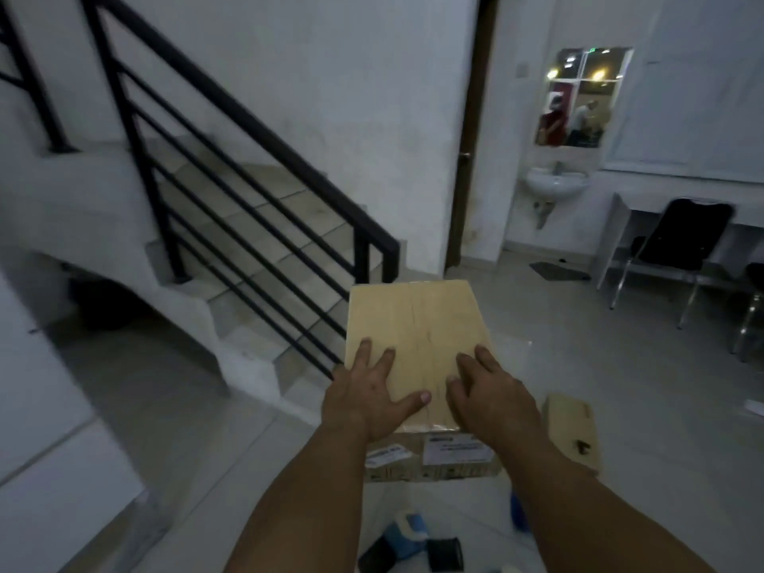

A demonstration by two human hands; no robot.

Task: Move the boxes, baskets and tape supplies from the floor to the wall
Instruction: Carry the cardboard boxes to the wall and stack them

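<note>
Beside the stair foot: two hands, two boxes.
Left hand [364,397] lies flat, fingers straight, on the large cardboard box [417,324], its two white labels [457,446] too blurred to read; right hand [490,392] lies flat likewise; a small box [572,428] sits on the floor just right.

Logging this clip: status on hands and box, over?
Left hand, right hand flat on top of large box. Small box on floor at its right. Tape rolls on floor below forearms.
</note>
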